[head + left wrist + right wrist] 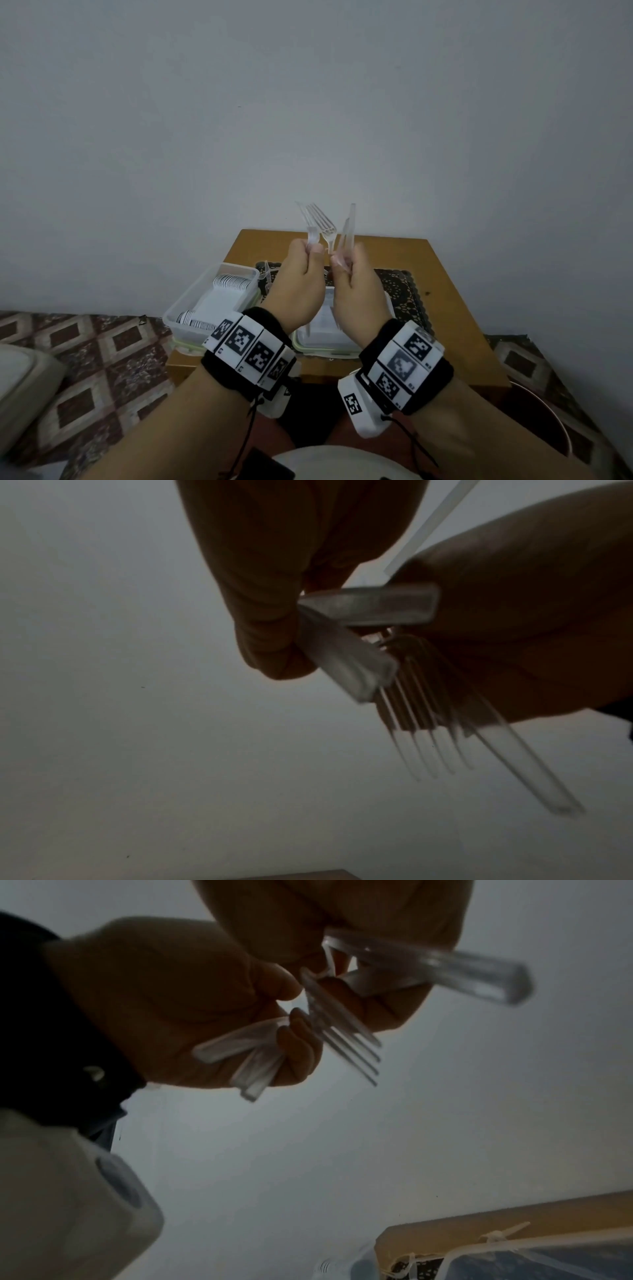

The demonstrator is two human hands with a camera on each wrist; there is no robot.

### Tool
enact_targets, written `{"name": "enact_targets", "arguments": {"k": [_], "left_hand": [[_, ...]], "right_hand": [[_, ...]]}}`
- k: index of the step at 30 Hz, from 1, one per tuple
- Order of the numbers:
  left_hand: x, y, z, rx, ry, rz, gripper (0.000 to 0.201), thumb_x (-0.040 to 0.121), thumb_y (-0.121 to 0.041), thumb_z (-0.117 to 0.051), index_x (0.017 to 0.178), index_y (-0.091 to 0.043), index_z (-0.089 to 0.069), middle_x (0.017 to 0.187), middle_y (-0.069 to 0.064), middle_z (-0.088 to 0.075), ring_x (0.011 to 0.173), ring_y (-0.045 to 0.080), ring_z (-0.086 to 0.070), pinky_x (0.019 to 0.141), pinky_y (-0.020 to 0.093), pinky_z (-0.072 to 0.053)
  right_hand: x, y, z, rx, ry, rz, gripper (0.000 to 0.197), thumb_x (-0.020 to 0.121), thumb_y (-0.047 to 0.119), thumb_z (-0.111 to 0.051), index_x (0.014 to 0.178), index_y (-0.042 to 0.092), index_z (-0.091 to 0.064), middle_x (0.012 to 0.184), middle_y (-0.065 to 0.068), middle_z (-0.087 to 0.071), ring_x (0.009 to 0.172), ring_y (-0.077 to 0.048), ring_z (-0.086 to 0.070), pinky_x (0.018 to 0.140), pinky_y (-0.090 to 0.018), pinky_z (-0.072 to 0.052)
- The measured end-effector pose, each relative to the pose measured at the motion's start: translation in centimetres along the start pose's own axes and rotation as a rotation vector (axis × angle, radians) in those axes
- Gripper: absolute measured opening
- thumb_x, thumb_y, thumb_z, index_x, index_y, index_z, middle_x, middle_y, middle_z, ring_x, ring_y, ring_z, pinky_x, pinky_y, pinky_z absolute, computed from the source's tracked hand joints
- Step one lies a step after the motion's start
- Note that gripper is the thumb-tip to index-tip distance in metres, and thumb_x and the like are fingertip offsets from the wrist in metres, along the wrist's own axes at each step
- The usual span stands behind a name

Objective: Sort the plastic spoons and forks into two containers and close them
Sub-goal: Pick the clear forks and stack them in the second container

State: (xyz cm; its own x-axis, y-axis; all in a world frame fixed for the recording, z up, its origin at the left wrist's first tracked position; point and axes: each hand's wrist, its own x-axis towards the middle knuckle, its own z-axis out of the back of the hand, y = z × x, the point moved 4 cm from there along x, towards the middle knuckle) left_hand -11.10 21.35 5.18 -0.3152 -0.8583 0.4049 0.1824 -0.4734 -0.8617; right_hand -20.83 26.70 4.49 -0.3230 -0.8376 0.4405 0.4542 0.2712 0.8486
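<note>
Wall (308, 102): I see a plain grey surface behind the raised hands.
Table (445, 274): I note a small wooden top carrying a dark patterned mat (400, 291) and both containers.
Left container (212, 301): I see a clear box, lid off, at the table's left edge, with stacked white spoons (233, 284) inside.
Right container (325, 329): I find it open, just beside the left one, largely hidden under my hands.
Left hand (301, 284): I have the fingers curled round clear plastic forks (317, 222), tines up, raised above the containers.
Right hand (356, 291): I have the fingers closed on clear handles (349, 226) pointing upward, nearly touching the left hand.
Forks, wrist views: I count at least two handles in each fist; the exact number I cannot tell.
</note>
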Motion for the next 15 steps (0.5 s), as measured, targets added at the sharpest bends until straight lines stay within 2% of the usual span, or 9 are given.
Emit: {"name": "enact_targets", "arguments": {"k": [3, 6, 10, 12, 15], "left_hand": [[-0.1, 0.0, -0.3, -0.037, 0.01, 0.046, 0.022, 0.104, -0.031, -0.033, 0.091, -0.018, -0.044, 0.082, -0.005, -0.052, 0.07, -0.002, -0.051, 0.056, 0.007, -0.039], [-0.2, 0.2, -0.5, -0.07, 0.007, 0.091, 0.022, 0.105, -0.032, -0.033, 0.093, -0.018, -0.045, 0.082, -0.006, -0.053, 0.07, 0.001, -0.05, 0.057, 0.012, -0.039], [-0.3, 0.2, -0.7, -0.067, -0.044, 0.087, 0.023, 0.104, -0.031, -0.034, 0.087, -0.022, -0.045, 0.079, -0.007, -0.051, 0.069, 0.005, -0.049, 0.062, 0.023, -0.037], [-0.3, 0.3, -0.7, -0.046, -0.076, 0.072, 0.023, 0.104, -0.029, -0.035, 0.085, -0.022, -0.045, 0.078, -0.006, -0.052, 0.068, 0.006, -0.049, 0.062, 0.025, -0.037], [-0.1, 0.6, -0.3, -0.007, -0.13, 0.049, 0.025, 0.104, -0.026, -0.035, 0.092, -0.012, -0.05, 0.082, 0.005, -0.058, 0.074, 0.019, -0.055, 0.067, 0.039, -0.047]], "right_hand": [[-0.3, 0.3, -0.6, -0.012, -0.008, 0.021, 0.016, 0.104, 0.023, -0.04, 0.101, 0.01, -0.05, 0.094, 0.001, -0.064, 0.085, -0.014, -0.061, 0.07, -0.029, -0.048], [-0.6, 0.6, -1.1, -0.014, -0.026, 0.051, 0.019, 0.104, 0.022, -0.04, 0.1, 0.007, -0.051, 0.094, -0.005, -0.064, 0.085, -0.02, -0.06, 0.071, -0.033, -0.047], [-0.9, 0.6, -1.4, 0.009, -0.031, 0.049, 0.026, 0.105, 0.02, -0.037, 0.099, 0.0, -0.053, 0.093, -0.016, -0.06, 0.086, -0.032, -0.056, 0.076, -0.047, -0.047], [-0.9, 0.4, -1.4, 0.016, -0.014, 0.026, 0.026, 0.105, 0.021, -0.037, 0.102, 0.003, -0.055, 0.097, -0.014, -0.061, 0.089, -0.028, -0.057, 0.079, -0.044, -0.048], [-0.8, 0.0, -1.3, 0.059, 0.038, -0.03, 0.02, 0.105, 0.022, -0.038, 0.105, 0.017, -0.057, 0.098, 0.001, -0.064, 0.087, -0.002, -0.06, 0.076, -0.023, -0.049]]}}
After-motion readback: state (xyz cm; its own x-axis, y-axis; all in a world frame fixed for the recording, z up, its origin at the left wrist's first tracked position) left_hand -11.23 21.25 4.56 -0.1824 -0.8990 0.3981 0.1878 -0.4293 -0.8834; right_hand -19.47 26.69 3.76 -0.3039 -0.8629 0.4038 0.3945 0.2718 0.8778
